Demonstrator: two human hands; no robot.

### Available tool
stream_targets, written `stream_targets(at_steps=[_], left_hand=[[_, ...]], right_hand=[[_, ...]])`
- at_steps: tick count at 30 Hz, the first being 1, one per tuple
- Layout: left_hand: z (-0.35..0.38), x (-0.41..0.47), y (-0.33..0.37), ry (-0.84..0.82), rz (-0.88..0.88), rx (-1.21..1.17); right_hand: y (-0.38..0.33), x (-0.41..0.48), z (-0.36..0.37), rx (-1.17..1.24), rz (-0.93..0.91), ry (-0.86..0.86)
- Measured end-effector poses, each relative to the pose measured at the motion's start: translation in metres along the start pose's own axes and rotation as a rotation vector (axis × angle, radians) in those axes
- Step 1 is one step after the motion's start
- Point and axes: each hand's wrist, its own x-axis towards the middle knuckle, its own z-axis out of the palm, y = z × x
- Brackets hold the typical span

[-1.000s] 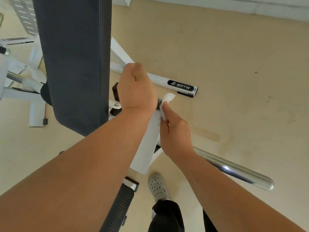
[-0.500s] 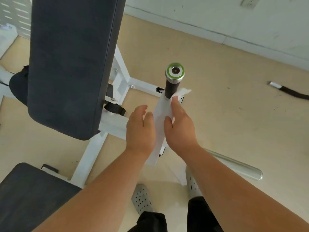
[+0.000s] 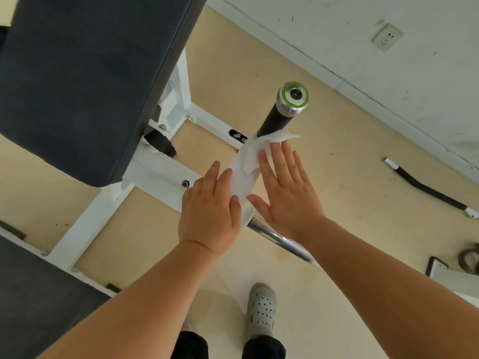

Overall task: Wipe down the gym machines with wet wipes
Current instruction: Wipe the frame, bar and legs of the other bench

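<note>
The thin white wet wipe (image 3: 246, 167) sits near the middle of the view, draped along the handle arm of the white steel machine frame (image 3: 155, 172). The black foam grip (image 3: 274, 120) and its chrome end cap with a green ring (image 3: 295, 95) rise from it toward 1 o'clock. The left hand (image 3: 210, 206) lies at the wipe's 7 o'clock and the right hand (image 3: 285, 193) at its 4 o'clock. Both are flat with straight fingers, pressing the sheet from either side, and neither is curled round it. The wipe looks limp, light and damp, so it likely clings to the paint but would bunch or tear if dragged by its loose corner at 1 o'clock. The safer hold seems to be its middle, wrapped round the arm. The arm itself looks rigid and should take firm pressure. The dark grey padded backrest (image 3: 90, 73) fills the view toward 10 o'clock.
</note>
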Motion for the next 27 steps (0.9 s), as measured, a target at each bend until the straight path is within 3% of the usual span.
stream_targets(at_steps=[4, 8, 12, 15, 18, 20, 23, 27], left_hand=[[-0.002, -0.001, 0.004, -0.003, 0.004, 0.017], [0.001, -0.002, 0.000, -0.012, 0.008, 0.003], [-0.001, -0.003, 0.000, 0.015, 0.044, -0.050], [-0.008, -0.003, 0.001, 0.050, 0.076, -0.149], [-0.012, 0.009, 0.017, -0.042, 0.155, -0.149], [-0.009, 0.024, 0.034, -0.121, 0.163, -0.106], [-0.004, 0.041, 0.056, -0.088, 0.077, -0.125], [-0.001, 0.049, 0.072, 0.038, -0.054, -0.385]], right_hand=[[0.007, 0.001, -0.008, -0.111, -0.178, 0.006], [0.008, 0.021, -0.016, -0.309, -0.168, -0.145], [0.009, 0.015, -0.020, -0.306, -0.209, -0.177], [0.009, 0.007, -0.022, -0.099, -0.189, -0.185], [0.010, 0.000, -0.026, 0.250, -0.087, -0.095], [0.013, -0.003, -0.035, 0.461, 0.028, 0.141], [0.023, 0.002, -0.061, 0.703, 0.259, 0.434], [0.023, 0.033, -0.107, 1.045, 0.400, 0.352]])
